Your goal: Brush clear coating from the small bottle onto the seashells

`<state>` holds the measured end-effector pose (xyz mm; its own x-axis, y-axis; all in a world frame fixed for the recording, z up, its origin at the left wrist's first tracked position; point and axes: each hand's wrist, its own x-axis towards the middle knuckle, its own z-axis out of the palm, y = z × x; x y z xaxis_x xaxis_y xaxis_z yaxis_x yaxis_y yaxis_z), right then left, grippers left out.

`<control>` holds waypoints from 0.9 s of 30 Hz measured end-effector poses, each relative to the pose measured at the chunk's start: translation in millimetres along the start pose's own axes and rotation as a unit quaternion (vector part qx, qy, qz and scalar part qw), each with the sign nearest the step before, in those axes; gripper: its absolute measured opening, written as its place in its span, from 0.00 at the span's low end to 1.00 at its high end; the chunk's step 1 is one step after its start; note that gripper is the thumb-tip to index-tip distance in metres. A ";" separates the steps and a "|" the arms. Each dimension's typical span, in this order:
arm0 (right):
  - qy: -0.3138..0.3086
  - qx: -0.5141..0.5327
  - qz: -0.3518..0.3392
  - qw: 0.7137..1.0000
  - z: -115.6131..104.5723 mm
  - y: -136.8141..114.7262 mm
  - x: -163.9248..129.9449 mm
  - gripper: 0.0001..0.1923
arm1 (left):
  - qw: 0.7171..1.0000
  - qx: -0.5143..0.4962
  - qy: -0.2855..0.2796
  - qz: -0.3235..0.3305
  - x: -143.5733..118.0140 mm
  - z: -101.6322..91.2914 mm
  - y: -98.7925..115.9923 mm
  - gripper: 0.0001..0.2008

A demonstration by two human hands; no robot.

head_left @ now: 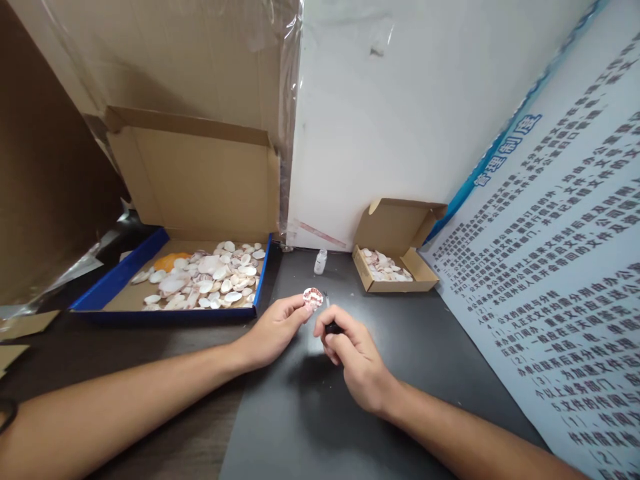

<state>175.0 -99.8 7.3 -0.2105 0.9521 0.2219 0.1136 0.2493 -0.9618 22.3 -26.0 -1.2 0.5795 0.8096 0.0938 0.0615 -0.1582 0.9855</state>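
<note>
A seashell [313, 297] with reddish-brown and white markings is pinched between the thumb and fingers of my left hand [274, 331]. My right hand [356, 360] is closed around the black cap [333, 327] of a small applicator brush. The thin stem of this brush [327, 301] points up and away, its tip close to the shell's right edge; whether they touch I cannot tell. Beyond both hands, a small clear bottle [320, 263] with whitish contents or label stands upright on the dark table.
At left, a blue-edged cardboard box [173, 312] lies open with many pale shells [205, 287] and an orange piece [170, 261]. A smaller open carton [400, 286] of shells [385, 265] stands back right. A white panel [340, 133] and a printed board [560, 280] border the dark table [300, 433].
</note>
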 end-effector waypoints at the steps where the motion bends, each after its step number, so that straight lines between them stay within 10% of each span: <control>1: -0.014 -0.001 -0.001 1.000 0.4 -0.8 -0.5 0.07 | 1.000 0.002 0.002 -0.002 -0.1 0.1 0.2 0.15; 27: -0.006 -0.002 0.018 1.000 -5.5 -8.6 5.6 0.07 | 1.000 -0.001 -0.001 -0.001 -0.5 0.2 -0.3 0.15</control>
<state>178.1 -95.6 17.8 -0.2172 0.9585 0.1846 0.1254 0.2149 -0.9686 22.1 -26.6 -1.5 0.5810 0.8087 0.0923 0.0605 -0.1560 0.9859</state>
